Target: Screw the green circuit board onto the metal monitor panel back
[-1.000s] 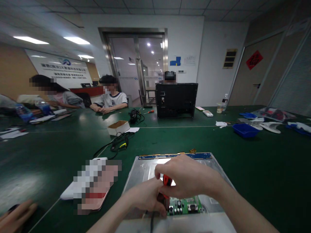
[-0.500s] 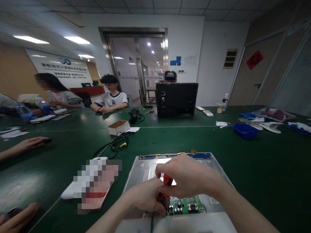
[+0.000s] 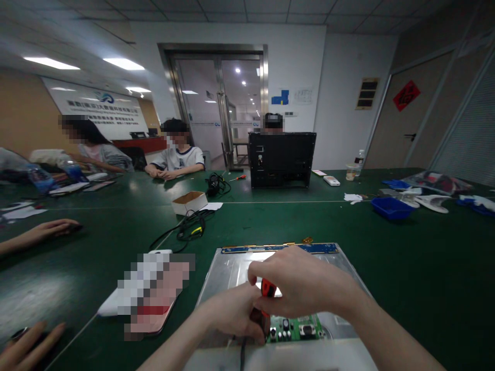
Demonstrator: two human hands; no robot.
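Note:
My right hand [image 3: 299, 281] is closed over the top of a red-and-black screwdriver [image 3: 265, 293] that stands upright. Lower down, my left hand [image 3: 232, 312] pinches the same screwdriver near its shaft. The tip is hidden behind my fingers, at the left end of a small green circuit board [image 3: 297, 327]. That board lies on a flat silver metal panel [image 3: 232, 270] on the green table [image 3: 348, 226]. A blue strip board [image 3: 320, 248] runs along the panel's far edge.
A pixelated flat object [image 3: 150, 296] lies left of the panel. Black cables [image 3: 189, 229], a small cardboard box [image 3: 188, 202], a black monitor back [image 3: 281, 158] and a blue tray [image 3: 390, 207] sit farther off. Another person's hands [image 3: 50, 229] rest at the left; several people sit across.
My hands and the screwdriver stay almost still. The other person's hand at the lower left has shifted slightly along the table edge.

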